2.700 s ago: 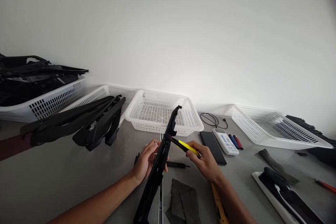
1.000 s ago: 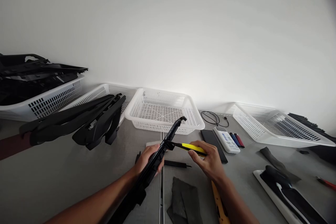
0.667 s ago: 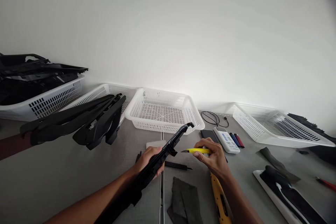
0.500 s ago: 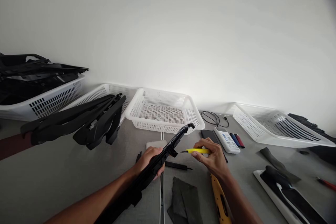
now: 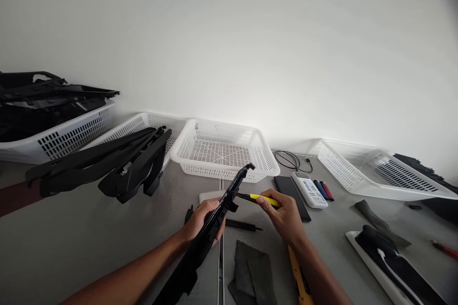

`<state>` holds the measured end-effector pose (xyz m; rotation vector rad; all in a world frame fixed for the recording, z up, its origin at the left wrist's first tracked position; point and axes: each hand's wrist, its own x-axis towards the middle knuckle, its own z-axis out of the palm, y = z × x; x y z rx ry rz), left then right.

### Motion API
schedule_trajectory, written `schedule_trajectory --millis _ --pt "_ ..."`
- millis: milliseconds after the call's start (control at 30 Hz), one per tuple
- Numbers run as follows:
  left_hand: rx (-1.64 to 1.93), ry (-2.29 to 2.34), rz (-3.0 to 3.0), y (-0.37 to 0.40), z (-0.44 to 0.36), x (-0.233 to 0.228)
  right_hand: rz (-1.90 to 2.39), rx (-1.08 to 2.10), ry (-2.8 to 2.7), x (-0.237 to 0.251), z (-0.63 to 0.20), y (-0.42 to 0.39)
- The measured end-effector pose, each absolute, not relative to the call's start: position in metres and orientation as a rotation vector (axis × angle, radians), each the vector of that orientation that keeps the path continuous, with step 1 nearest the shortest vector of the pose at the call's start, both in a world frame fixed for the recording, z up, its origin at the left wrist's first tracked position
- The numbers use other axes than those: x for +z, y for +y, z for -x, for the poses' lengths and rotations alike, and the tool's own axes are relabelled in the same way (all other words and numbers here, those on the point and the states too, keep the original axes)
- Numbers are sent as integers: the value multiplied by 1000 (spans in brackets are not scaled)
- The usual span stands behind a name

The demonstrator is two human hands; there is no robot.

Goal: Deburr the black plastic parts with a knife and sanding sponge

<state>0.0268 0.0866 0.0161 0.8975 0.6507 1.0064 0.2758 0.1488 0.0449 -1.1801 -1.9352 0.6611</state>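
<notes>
The left hand (image 5: 200, 221) is closed around a long black strip (image 5: 203, 245) slanting above the grey table (image 5: 89, 233) — some fingers hidden behind it, its near end cut off. A yellow-handled cutter (image 5: 265, 199), blade contact unclear, sits pinched in the right hand (image 5: 286, 214) — thumb against handle.

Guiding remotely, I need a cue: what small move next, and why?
Perhaps draw the slim yellow-handled knife lightly along the long black plastic part, away from the left hand: its tip appears to meet the part close to that gripping hand.
</notes>
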Motion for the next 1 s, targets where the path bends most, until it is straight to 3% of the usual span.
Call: schedule_trajectory --millis 167,333,1000 --pt "1062 664 -937 87 -29 12 1283 519 -1781 43 -280 150" --pt "1071 662 -984 88 -29 14 1179 590 -1897 44 -276 147" --pt "1072 650 -1040 90 -30 10 1416 490 -1641 40 -281 155"
